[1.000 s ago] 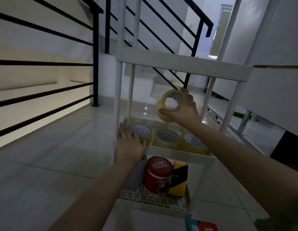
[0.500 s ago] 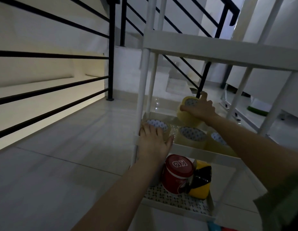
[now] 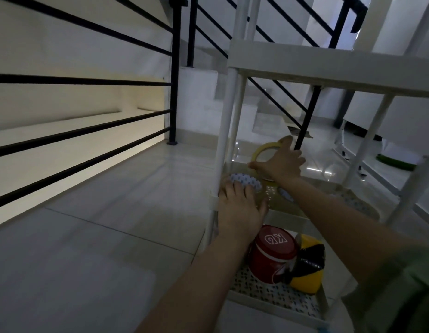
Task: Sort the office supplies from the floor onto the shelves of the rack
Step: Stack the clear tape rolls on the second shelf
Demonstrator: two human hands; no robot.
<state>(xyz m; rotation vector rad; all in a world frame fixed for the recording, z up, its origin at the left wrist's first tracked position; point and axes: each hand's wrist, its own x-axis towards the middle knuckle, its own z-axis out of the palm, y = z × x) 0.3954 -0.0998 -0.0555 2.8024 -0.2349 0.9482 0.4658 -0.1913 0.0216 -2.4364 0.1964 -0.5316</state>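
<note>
Lowered since the earlier frame, our right hand [image 3: 279,163] keeps its fingers clamped on the tape roll [image 3: 265,153] at the middle shelf [image 3: 288,216] rear, while our left hand [image 3: 239,207], fingers together, likely steadies that shelf's front edge.

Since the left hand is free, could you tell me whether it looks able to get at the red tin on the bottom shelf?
Probably yes: the left hand rests on the middle shelf's front edge, right above the red tin, and the rack's front is open.
</note>
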